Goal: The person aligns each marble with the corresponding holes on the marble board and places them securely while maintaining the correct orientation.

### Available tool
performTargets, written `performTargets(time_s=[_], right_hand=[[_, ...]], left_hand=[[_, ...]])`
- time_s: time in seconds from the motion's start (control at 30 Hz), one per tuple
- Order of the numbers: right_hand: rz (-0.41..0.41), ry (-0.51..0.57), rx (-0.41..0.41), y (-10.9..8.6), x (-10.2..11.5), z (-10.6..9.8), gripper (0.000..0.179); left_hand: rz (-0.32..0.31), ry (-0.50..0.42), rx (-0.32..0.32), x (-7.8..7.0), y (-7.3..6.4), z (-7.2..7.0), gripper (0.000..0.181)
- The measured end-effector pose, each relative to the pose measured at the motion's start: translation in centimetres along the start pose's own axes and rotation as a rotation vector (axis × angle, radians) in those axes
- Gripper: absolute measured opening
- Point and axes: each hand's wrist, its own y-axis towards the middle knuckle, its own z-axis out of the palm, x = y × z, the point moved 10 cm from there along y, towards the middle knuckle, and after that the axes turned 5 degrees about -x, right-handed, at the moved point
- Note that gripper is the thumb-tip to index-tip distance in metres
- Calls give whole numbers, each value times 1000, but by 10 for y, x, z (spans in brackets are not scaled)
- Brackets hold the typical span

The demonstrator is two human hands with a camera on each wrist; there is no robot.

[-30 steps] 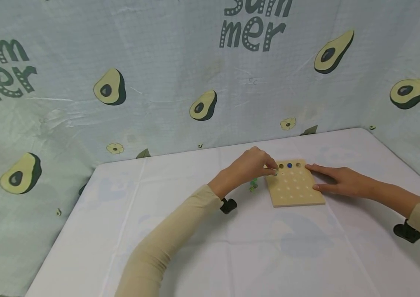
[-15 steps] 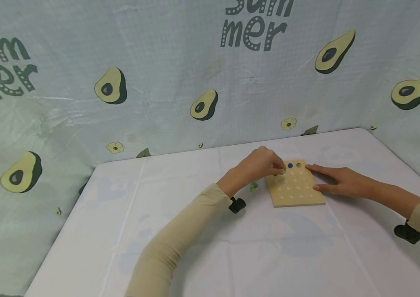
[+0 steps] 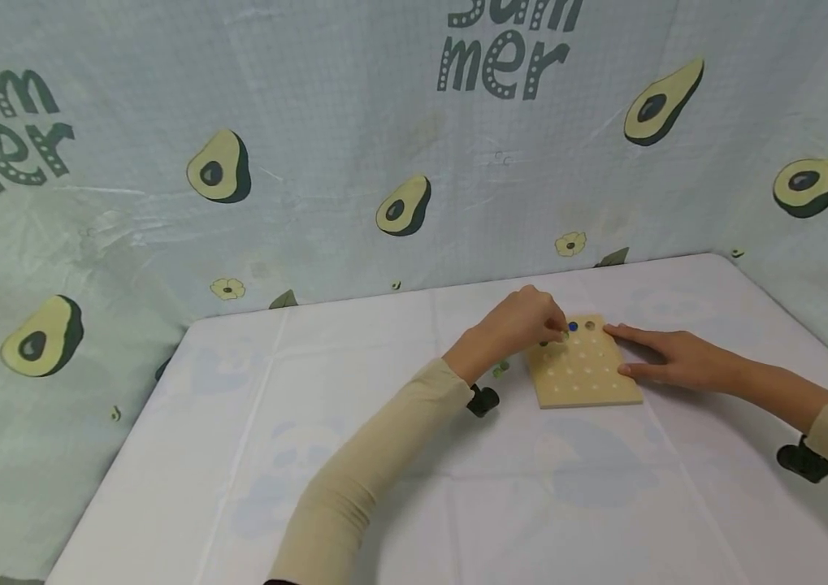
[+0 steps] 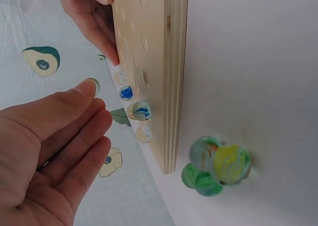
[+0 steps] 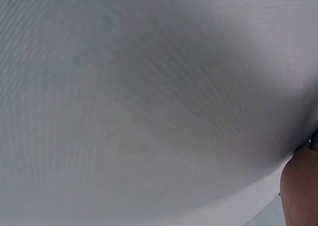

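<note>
A square wooden board [image 3: 582, 374] with rows of round hollows lies on the white-covered table. Marbles sit along its far row, among them a blue one [image 4: 126, 93] and a clear one with blue streaks [image 4: 141, 111]. My left hand [image 3: 526, 318] is over the board's far left part, pinching a clear marble [image 4: 96, 88] between thumb and fingertips; the thumb partly covers it. On the opposite side, my right hand [image 3: 665, 357] touches the board's right edge with outstretched fingers. The right wrist view shows mostly tablecloth and a bit of a finger.
Several loose marbles lie on the table left of the board, including a yellow-streaked one [image 4: 231, 164] and a green one [image 4: 207, 184]. A hanging cloth printed with avocados [image 3: 402, 205] stands behind the table [image 3: 296, 455].
My left hand has moved right along the board's far row with the marble, mostly in the first half second, now covering hollows that showed before. My right hand has stayed at the edge.
</note>
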Motion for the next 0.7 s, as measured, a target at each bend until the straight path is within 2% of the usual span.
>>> performTargets(time_s=[0.17, 0.37, 0.5, 0.7], right_hand=[[8, 0, 2, 1, -1, 1, 80], [-3, 0, -1, 0, -1, 1, 80], [3, -16, -10, 0, -4, 0, 79], [3, 1, -5, 1, -2, 0, 81]], left_hand=[[-6, 65, -16, 1, 0, -2, 21], [38, 98, -9, 0, 2, -2, 21], [49, 86, 4, 3, 8, 0, 21], [42, 17, 45, 8, 13, 8, 22]])
